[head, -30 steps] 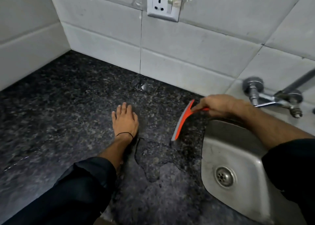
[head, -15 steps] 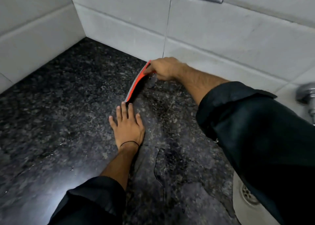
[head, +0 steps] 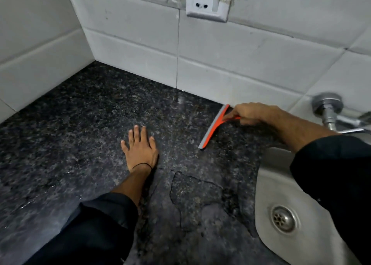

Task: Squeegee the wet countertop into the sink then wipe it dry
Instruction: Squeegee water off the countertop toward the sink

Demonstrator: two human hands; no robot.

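Right hand (head: 252, 113) grip closed around squeegee (head: 214, 126) handle.

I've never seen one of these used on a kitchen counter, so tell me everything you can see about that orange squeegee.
The squeegee has an orange frame, plastic by the look, with a long grey strip along its blade and a short orange handle. The right hand grips the handle, hiding most of it. The blade stands on edge on the dark speckled countertop, running diagonally: its far end sits near the white wall tiles, its near end points toward the steel sink. It lies between the flat left hand and the sink.
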